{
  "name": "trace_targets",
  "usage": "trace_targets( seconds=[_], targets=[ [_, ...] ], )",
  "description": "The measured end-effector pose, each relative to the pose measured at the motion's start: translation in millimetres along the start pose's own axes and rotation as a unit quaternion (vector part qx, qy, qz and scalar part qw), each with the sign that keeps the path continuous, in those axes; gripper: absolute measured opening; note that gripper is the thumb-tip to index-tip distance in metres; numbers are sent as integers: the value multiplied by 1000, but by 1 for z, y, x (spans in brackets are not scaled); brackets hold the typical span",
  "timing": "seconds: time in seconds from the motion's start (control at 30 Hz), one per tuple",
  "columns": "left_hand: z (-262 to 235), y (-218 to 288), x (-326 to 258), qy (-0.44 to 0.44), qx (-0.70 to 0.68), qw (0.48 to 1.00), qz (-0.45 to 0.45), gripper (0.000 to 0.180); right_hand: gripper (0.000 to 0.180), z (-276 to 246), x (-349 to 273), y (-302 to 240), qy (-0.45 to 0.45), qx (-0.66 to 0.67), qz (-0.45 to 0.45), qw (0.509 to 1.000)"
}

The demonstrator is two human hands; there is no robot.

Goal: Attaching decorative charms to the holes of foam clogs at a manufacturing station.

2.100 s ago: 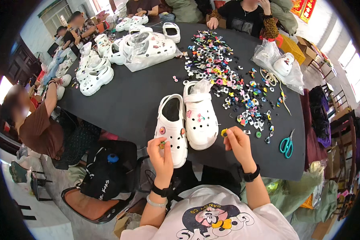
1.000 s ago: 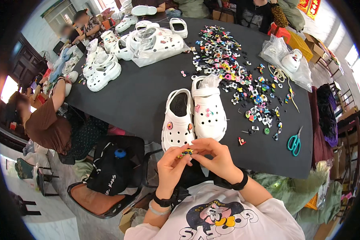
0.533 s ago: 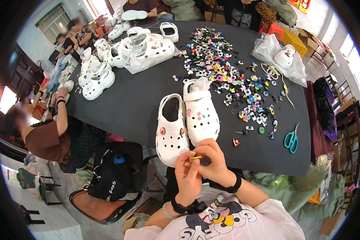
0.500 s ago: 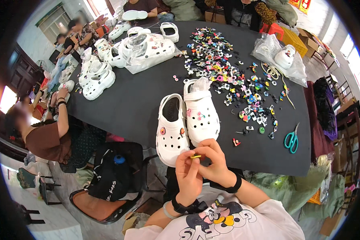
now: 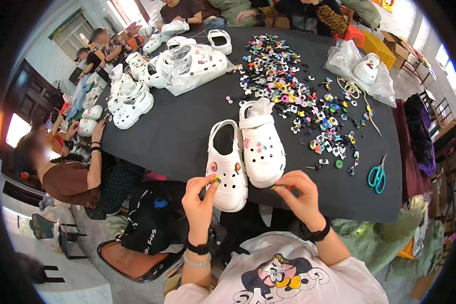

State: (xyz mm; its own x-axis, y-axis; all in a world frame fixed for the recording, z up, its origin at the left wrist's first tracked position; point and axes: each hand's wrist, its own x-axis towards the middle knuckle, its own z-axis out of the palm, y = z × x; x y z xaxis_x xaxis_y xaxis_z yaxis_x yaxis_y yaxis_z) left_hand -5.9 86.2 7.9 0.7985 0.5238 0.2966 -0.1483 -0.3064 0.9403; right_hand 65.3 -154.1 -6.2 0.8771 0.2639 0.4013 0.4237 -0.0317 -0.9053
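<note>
Pinching a small green-yellow charm (image 5: 216, 179), the left hand (image 5: 199, 198) sits at the toe of the left white perforated foam clog (image 5: 226, 163), right over its holes. Right hand (image 5: 299, 194) grips a second tiny charm (image 5: 274, 187) w/ fingertips, near the right white clog (image 5: 261, 143). Both clogs lie toe-near on the black table (image 5: 177, 137), close to the near edge; loose multicoloured charm pile (image 5: 299, 96) far right, teal scissors (image 5: 377, 175) right.

Two white perforated foam clogs (image 5: 245, 157) lie side by side on the black counter (image 5: 177, 137); scattered small plastic charms (image 5: 309, 101) lie behind-right, teal-handled scissors (image 5: 376, 175) far right.
</note>
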Motion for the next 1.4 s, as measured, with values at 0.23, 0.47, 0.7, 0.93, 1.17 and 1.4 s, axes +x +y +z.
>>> trace_targets(
  seconds=[0.23, 0.47, 0.7, 0.93, 1.17, 1.4],
  targets=[
    [4, -22, 24, -107, 120, 986, 54, 18, 17, -16, 2, 10, 40, 50, 26, 998],
    [1, -16, 41, -143, 163, 975, 48, 18, 16, -25, -3, 18, 42, 55, 40, 997],
    [1, 10, 84, -284, 286, 897, 181, 47, 15, -28, -3, 19, 54, 64, 45, 995],
    [10, 6, 150, -536, 323, 754, 198, 46, 15, -27, -6, 13, 45, 65, 36, 996],
    [37, 6, 162, -679, 396, 613, 80, 29, 16, -36, 15, 22, 5, 51, 75, 996],
    [18, 15, 134, -586, 381, 704, 126, 26, 17, -39, 73, 56, -68, 142, 179, 971]
  ],
)
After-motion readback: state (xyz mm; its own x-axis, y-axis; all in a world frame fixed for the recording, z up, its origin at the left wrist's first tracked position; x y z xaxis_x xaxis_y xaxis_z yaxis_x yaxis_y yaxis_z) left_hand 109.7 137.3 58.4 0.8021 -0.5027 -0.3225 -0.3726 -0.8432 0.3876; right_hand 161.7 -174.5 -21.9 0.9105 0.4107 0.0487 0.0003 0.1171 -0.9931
